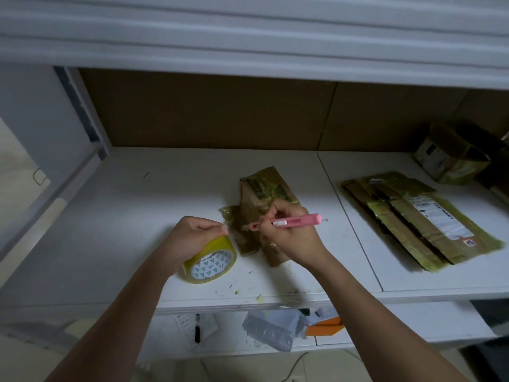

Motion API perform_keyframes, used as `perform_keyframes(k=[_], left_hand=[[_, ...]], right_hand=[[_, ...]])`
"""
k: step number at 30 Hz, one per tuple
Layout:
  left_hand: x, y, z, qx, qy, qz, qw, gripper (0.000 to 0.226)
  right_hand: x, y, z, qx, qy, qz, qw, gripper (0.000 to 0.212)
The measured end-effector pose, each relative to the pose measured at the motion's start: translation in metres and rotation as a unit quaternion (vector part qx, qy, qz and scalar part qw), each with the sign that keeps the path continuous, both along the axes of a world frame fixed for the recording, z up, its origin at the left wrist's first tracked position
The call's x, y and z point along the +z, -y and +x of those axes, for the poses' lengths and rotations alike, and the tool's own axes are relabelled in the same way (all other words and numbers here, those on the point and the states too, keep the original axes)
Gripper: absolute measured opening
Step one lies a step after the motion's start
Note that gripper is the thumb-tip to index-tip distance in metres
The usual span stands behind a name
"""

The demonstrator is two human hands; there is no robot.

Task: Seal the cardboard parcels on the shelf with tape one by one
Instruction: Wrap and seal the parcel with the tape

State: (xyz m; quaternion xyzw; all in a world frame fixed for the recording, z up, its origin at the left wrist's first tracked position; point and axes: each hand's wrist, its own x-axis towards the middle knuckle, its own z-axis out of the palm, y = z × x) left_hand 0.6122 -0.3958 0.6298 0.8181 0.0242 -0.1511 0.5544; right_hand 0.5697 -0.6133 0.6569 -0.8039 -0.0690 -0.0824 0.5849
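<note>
**Yellow tape stretched to parcel, cutter at the strip**

Yellow-tinted tape roll (210,259) sits at L-centre of the white shelf (110,216), tilted, its printed core facing the camera. L hand (192,235) is on top of it w/ fingers curled round the roll, thumb & forefinger pinching near where the tape leaves it. A short strip of tape (238,230) runs from there to the small cardboard parcel (264,199), which lies mid-shelf, already wrapped in a lot of yellowish tape. R hand (289,238) rests over the parcel's near end, fingers closed round a pink utility knife (286,222) held pen-style; the knife tip points L at the strip, blade too small to make out. Further R, past a seam in the shelf, lies a flat taped parcel (418,219) w/ a white label. At far R, back corner, sits a boxy parcel (451,155), partly in shadow. Below the shelf edge, a lower shelf (413,321) holds papers, a grey mailer bag (272,329) & something orange (326,326).
</note>
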Motion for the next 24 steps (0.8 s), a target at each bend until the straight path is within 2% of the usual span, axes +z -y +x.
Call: perform_keyframes(k=[4, 7, 9, 10, 13, 15, 18, 21, 23, 24], left_hand=[[0.000, 0.001, -0.005, 0.009, 0.023, -0.002, 1.000, 0.013], [-0.001, 0.004, -0.006, 0.022, 0.036, 0.013, 0.999, 0.012], [-0.001, 0.005, -0.007, 0.027, 0.048, 0.026, 0.998, 0.011], [-0.001, 0.006, -0.007, 0.029, 0.053, 0.031, 0.998, 0.010], [0.000, 0.008, -0.008, 0.029, 0.061, 0.033, 0.997, 0.006], [0.002, 0.011, -0.008, 0.026, 0.067, 0.041, 0.997, 0.005], [0.004, 0.014, -0.009, 0.019, 0.071, 0.047, 0.996, 0.007], [0.005, 0.014, -0.011, 0.015, 0.078, 0.058, 0.995, 0.009], [0.006, 0.011, -0.014, 0.013, 0.085, 0.061, 0.994, 0.009], [0.006, 0.010, -0.015, 0.008, 0.088, 0.062, 0.994, 0.010]], right_hand=[[0.007, -0.002, -0.010, -0.051, 0.095, 0.086, 0.990, 0.009], [0.004, 0.013, -0.018, -0.136, 0.199, 0.037, 0.970, 0.014], [-0.005, 0.035, -0.021, -0.190, 0.222, -0.042, 0.955, 0.008], [-0.012, 0.048, -0.022, -0.212, 0.206, -0.098, 0.950, 0.010], [-0.041, 0.083, -0.027, -0.241, 0.087, -0.251, 0.934, 0.033], [-0.056, 0.095, -0.031, -0.243, 0.019, -0.301, 0.922, 0.044], [-0.068, 0.105, -0.034, -0.235, -0.057, -0.363, 0.900, 0.045], [-0.070, 0.106, -0.038, -0.211, -0.150, -0.416, 0.871, 0.061], [-0.061, 0.094, -0.044, -0.239, -0.133, -0.438, 0.856, 0.058], [-0.057, 0.083, -0.049, -0.244, -0.087, -0.425, 0.867, 0.052]])
